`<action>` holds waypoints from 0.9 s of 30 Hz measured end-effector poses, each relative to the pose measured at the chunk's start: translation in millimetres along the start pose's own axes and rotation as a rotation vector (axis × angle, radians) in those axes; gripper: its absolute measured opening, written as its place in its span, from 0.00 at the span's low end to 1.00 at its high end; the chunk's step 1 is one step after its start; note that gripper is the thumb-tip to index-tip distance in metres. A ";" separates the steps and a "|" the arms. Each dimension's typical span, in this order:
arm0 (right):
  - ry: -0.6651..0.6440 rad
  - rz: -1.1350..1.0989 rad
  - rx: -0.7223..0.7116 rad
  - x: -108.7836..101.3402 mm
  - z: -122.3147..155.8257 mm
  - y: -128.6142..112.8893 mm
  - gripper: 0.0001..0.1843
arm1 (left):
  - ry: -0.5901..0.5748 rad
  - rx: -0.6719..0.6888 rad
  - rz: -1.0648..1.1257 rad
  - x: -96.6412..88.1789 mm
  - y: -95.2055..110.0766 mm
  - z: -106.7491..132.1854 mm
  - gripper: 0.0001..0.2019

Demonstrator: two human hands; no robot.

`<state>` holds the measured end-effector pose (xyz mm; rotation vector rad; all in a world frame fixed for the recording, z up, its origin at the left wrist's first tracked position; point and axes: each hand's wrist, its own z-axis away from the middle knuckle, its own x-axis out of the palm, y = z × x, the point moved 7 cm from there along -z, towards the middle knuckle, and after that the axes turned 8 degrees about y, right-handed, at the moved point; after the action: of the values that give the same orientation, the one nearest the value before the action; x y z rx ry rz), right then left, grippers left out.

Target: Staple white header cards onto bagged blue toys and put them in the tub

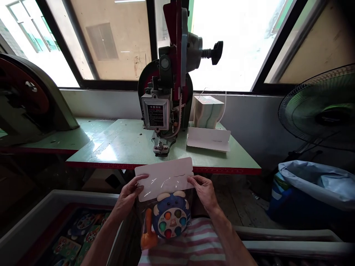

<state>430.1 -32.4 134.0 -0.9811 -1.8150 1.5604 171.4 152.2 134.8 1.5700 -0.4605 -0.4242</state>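
My left hand (pixel 129 195) and my right hand (pixel 203 191) both pinch the top of a clear plastic bag (pixel 166 184) where a white header card (pixel 164 173) is folded over it. Inside the bag hangs a blue round toy (pixel 171 218) with coloured buttons, and an orange piece (pixel 146 232) sits beside it. The bag hangs over my striped lap, just in front of the green table's red edge (pixel 222 170). A press machine (pixel 166 99) stands on the table straight ahead, its foot (pixel 161 147) a short way beyond the card.
A stack of white cards (pixel 208 111) and a loose folded card (pixel 208 139) lie right of the machine. A bin at lower left (pixel 77 229) holds several bagged toys. A fan (pixel 321 107) and a blue sack (pixel 313 184) stand at right. Another machine (pixel 24 96) is at far left.
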 end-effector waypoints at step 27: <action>0.023 0.003 0.004 -7.3 3.0 5.4 0.18 | 0.313 -0.068 0.160 -2.5 -17.0 4.3 0.20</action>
<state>432.9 -39.7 128.5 -0.9957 -1.7953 1.5478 167.6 150.5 117.6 1.4885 -0.3228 -0.0681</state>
